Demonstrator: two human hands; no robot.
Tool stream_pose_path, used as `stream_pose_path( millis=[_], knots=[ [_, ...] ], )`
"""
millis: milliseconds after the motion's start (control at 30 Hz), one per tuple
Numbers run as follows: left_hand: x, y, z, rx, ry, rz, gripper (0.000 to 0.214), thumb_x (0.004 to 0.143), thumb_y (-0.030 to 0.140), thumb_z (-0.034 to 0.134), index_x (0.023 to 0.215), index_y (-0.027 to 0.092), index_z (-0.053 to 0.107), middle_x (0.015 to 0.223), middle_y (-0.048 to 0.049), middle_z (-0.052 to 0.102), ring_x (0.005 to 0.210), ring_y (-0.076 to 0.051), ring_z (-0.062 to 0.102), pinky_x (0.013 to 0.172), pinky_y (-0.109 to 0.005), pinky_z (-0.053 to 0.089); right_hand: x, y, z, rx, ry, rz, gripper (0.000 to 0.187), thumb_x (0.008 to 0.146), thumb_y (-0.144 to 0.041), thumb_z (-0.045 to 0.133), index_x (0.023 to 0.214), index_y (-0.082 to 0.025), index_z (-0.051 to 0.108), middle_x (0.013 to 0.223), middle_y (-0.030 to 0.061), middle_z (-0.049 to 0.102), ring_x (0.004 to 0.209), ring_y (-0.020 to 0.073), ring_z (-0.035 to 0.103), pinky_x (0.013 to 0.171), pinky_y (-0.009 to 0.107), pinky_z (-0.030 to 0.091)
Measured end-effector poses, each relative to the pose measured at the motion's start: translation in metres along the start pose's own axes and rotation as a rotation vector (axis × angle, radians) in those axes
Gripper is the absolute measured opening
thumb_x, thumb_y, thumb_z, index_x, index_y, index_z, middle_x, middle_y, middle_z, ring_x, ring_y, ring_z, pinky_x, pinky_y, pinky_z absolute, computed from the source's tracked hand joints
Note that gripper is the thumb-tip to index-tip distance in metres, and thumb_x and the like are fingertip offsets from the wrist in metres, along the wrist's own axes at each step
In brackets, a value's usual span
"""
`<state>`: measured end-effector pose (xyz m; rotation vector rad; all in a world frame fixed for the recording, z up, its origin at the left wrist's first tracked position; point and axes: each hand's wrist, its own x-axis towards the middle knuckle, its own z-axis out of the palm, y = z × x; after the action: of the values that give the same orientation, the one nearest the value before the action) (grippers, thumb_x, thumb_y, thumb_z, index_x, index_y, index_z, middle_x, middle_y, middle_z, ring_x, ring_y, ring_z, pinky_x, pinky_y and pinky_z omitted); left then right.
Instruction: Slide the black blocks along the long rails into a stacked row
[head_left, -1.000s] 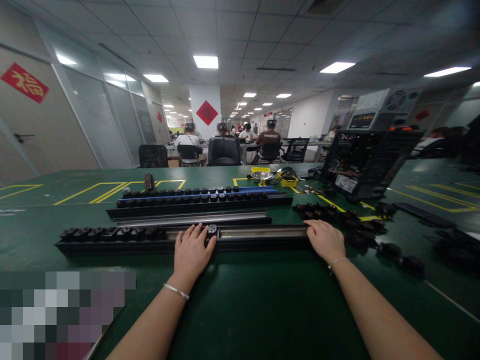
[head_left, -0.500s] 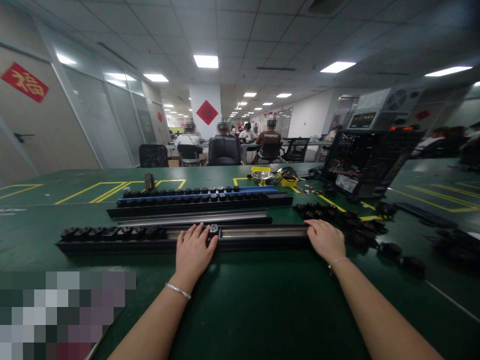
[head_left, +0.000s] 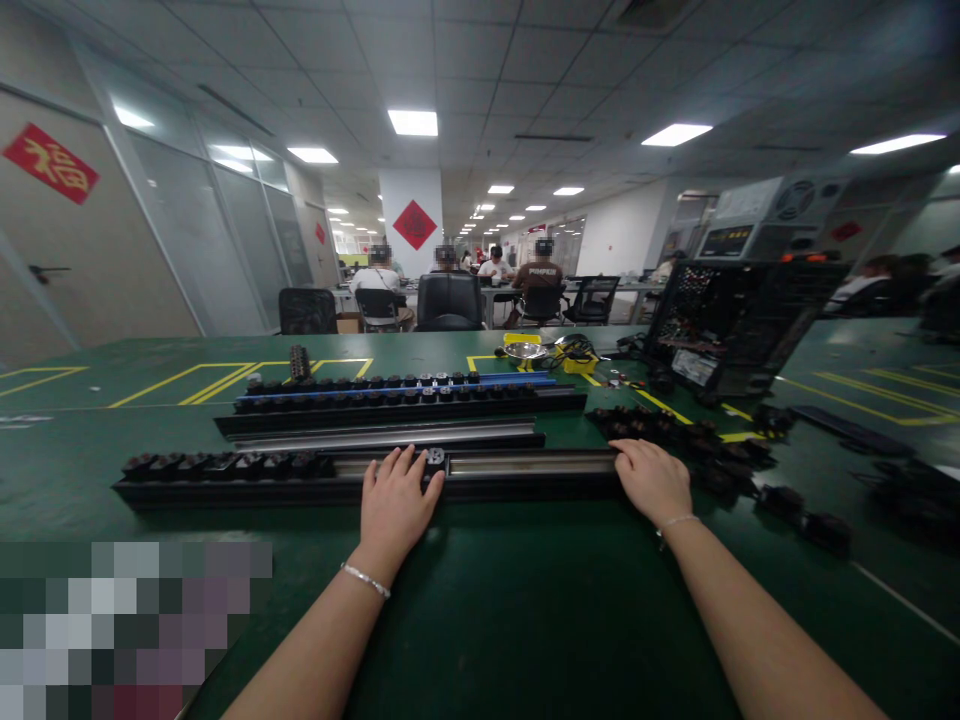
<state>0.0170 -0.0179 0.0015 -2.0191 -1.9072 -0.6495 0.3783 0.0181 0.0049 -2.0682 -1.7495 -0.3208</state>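
Note:
A long black rail (head_left: 525, 487) with a bare metal channel lies across the table in front of me. Over its middle, my left hand (head_left: 397, 505) is spread, fingers on top and thumb on the near side. Beside its index finger and thumb sits a small black block with a silver top (head_left: 435, 457); whether more blocks lie under the palm is hidden. At the rail's right end, my right hand (head_left: 652, 480) is closed around it, with its fingertips partly out of sight. A row of black blocks (head_left: 225, 465) fills the rail's left part.
Behind lie a shorter bare rail (head_left: 390, 437) and another rail carrying black blocks and a blue strip (head_left: 517, 379). Loose black parts (head_left: 720, 465) are strewn at right. An open computer case (head_left: 720, 330), a metal bowl (head_left: 524, 351) and cables (head_left: 576, 350) stand farther back.
My left hand has slid slightly right along the rail, and the silver-topped block has shifted right with it. My right hand stays at the rail's end.

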Motion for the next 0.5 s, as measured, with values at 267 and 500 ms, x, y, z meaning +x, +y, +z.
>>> stream_pose_path(
  millis=[267,500],
  knots=[
    [0.0011,0.0004,0.0018,-0.005,-0.003,0.004,0.053,0.091,0.051,0.032,0.125,0.021,0.058,0.136,-0.0083,0.054,0.129,-0.028,0.043,0.107,-0.051,0.028,0.0003,-0.0008,-0.0008,-0.003,0.000,0.000,0.045,0.085,-0.026,0.029,0.111,-0.025,0.066,0.122,0.0031,0.063,0.119,0.0209,0.050,0.097,0.040,0.036],
    [0.0007,0.0048,-0.0012,0.016,-0.003,0.002,0.050,0.091,0.049,0.034,0.124,0.022,0.059,0.135,-0.0075,0.055,0.128,-0.028,0.044,0.107,-0.050,0.029,-0.0013,-0.0037,-0.0027,-0.005,0.003,0.008,0.044,0.085,-0.026,0.030,0.111,-0.025,0.066,0.121,0.0033,0.063,0.118,0.0211,0.050,0.096,0.041,0.037]
  ],
)
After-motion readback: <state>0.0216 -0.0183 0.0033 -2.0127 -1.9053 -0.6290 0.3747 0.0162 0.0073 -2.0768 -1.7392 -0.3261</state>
